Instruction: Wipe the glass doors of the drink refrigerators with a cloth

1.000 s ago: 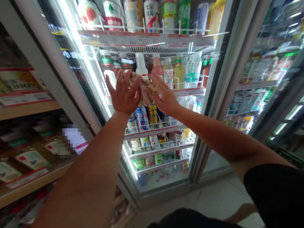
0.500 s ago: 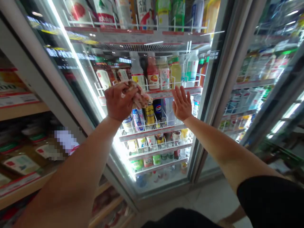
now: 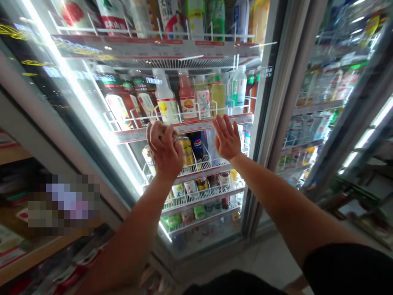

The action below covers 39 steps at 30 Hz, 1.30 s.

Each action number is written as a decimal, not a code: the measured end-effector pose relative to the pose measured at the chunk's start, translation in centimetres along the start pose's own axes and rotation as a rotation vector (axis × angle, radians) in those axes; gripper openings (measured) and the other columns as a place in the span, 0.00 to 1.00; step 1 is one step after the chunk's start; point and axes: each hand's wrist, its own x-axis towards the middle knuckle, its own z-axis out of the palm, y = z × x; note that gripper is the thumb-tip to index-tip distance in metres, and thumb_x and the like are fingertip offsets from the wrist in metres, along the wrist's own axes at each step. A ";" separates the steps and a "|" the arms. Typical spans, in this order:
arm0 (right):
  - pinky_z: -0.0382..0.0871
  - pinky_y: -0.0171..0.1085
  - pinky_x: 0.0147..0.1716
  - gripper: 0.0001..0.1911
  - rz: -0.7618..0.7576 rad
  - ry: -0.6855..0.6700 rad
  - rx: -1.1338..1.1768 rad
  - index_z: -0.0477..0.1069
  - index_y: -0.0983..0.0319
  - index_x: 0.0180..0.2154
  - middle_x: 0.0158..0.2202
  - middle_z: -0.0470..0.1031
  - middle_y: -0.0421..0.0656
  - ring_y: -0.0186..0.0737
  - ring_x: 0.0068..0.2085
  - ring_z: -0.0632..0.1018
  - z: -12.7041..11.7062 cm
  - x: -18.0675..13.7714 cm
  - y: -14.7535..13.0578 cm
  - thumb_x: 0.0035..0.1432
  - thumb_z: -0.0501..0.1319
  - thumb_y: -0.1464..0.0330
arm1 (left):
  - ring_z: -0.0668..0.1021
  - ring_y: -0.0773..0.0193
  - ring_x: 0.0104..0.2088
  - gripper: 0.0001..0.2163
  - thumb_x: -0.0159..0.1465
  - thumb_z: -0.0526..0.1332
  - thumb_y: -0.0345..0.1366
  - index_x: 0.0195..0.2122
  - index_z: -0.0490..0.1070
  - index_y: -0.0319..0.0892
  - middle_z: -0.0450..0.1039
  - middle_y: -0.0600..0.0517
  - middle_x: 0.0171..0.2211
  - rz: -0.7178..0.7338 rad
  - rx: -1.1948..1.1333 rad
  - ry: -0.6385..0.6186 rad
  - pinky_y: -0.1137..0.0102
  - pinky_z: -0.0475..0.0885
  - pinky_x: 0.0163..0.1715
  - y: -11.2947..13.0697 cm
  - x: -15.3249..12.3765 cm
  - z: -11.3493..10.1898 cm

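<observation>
My left hand [image 3: 166,153] is closed over a crumpled cloth [image 3: 168,130] against the glass door of a lit drinks cooler. Only a small bit of the cloth shows past the fingers, and the hand is a little blurred. To its right, my right hand [image 3: 226,138] lies open on the glass, fingers stretched upward. Behind the pane, a yellow can [image 3: 186,150] and a dark blue Pepsi bottle [image 3: 197,144] stand between the two hands. A bottle with a white and yellow label [image 3: 166,102] is just above my left hand.
Wire shelves hold several rows of bottles and cans. The metal door frame [image 3: 266,119] runs down at the right, with another cooler [image 3: 310,110] beyond it. At the left, a wooden shelf [image 3: 18,262] carries packaged goods. Pale floor [image 3: 264,254] lies below.
My left hand has moved right and down across the glass, and the cloth that stuck out is now mostly hidden under it. My right hand keeps its flat pose. The view has shifted slightly.
</observation>
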 end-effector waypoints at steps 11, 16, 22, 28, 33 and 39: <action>0.44 0.62 0.75 0.35 0.004 0.004 0.032 0.39 0.53 0.77 0.76 0.54 0.40 0.50 0.78 0.49 0.0 -0.2 0.1 0.73 0.43 0.67 | 0.56 0.49 0.75 0.29 0.72 0.53 0.27 0.74 0.58 0.49 0.63 0.47 0.71 0.021 0.056 -0.242 0.42 0.47 0.75 1.0 -0.8 1.2; 0.44 0.62 0.75 0.34 0.007 -0.002 0.027 0.42 0.55 0.77 0.76 0.54 0.41 0.51 0.78 0.49 0.0 -0.1 0.1 0.73 0.42 0.67 | 0.62 0.49 0.73 0.28 0.72 0.53 0.27 0.73 0.60 0.48 0.65 0.47 0.70 -0.003 0.120 -0.194 0.47 0.57 0.72 1.9 -1.7 1.2; 0.44 0.63 0.75 0.34 0.011 -0.018 0.040 0.41 0.56 0.77 0.77 0.52 0.41 0.52 0.78 0.48 0.0 -0.2 0.1 0.73 0.43 0.67 | 0.65 0.53 0.71 0.31 0.70 0.56 0.27 0.75 0.56 0.43 0.67 0.47 0.68 0.255 0.070 -0.377 0.56 0.55 0.74 2.0 -3.9 0.9; 0.44 0.64 0.75 0.34 0.019 -0.002 0.069 0.42 0.54 0.77 0.76 0.54 0.41 0.52 0.78 0.50 -0.1 -0.2 0.0 0.73 0.43 0.66 | 0.57 0.52 0.75 0.34 0.69 0.53 0.24 0.76 0.51 0.44 0.57 0.42 0.73 0.105 0.105 -0.164 0.51 0.57 0.74 -0.2 -2.6 -0.6; 0.45 0.63 0.75 0.33 0.014 0.015 0.080 0.43 0.54 0.76 0.76 0.55 0.41 0.52 0.78 0.50 -0.2 -0.2 -0.1 0.73 0.43 0.67 | 0.65 0.54 0.72 0.31 0.72 0.53 0.24 0.75 0.54 0.46 0.70 0.44 0.66 0.338 0.076 -0.326 0.56 0.63 0.71 -0.2 -5.5 -1.1; 0.45 0.65 0.75 0.34 0.022 -0.001 0.086 0.42 0.55 0.77 0.76 0.55 0.42 0.54 0.77 0.50 -0.1 -0.2 0.0 0.73 0.43 0.66 | 0.59 0.51 0.74 0.30 0.73 0.52 0.27 0.76 0.52 0.44 0.62 0.42 0.71 0.129 0.175 -0.170 0.51 0.59 0.73 -3.0 -3.3 -2.7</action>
